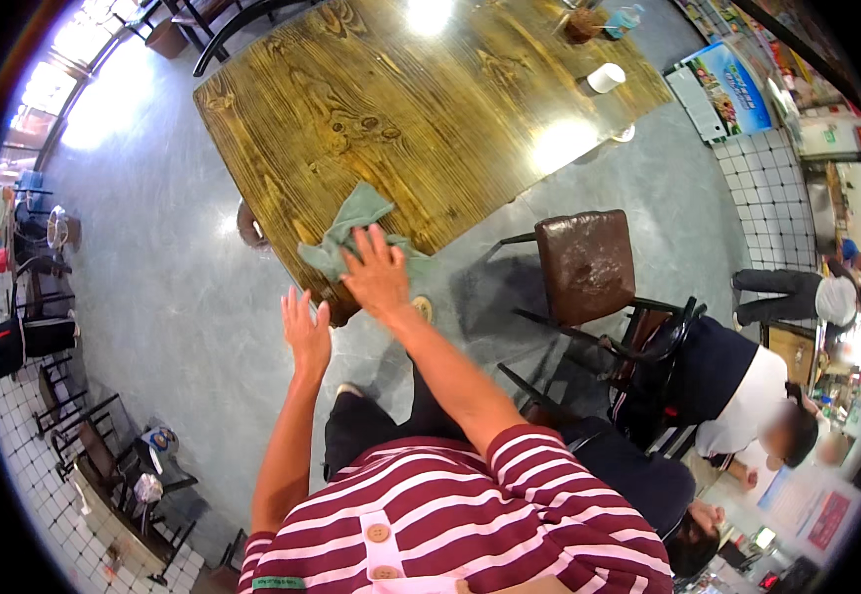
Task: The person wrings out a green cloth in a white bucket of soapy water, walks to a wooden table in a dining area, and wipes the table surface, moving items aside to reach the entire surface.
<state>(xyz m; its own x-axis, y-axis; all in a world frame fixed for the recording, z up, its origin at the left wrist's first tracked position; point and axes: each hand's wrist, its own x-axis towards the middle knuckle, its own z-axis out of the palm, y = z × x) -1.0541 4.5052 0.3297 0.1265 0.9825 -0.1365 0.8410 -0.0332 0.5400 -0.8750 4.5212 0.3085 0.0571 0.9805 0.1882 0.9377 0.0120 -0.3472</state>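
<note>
Head view: grey-green cloth (361, 210), rumpled, soft, matte, one flap pointing away from the person, lies on the near corner of the wooden table (430, 109); right hand (379, 277) on top of it, fingers spread and laid flat; left hand (307, 335) beside the table edge, fingers extended and empty, contact unclear; small green tag (278, 583) on the striped shirt (440, 505), print too tiny to read; tabletop glossy, knotty yellow-brown grain; chair (587, 267) seat brown, shiny, squarish; white cup (606, 78) roughly cylindrical.
</note>
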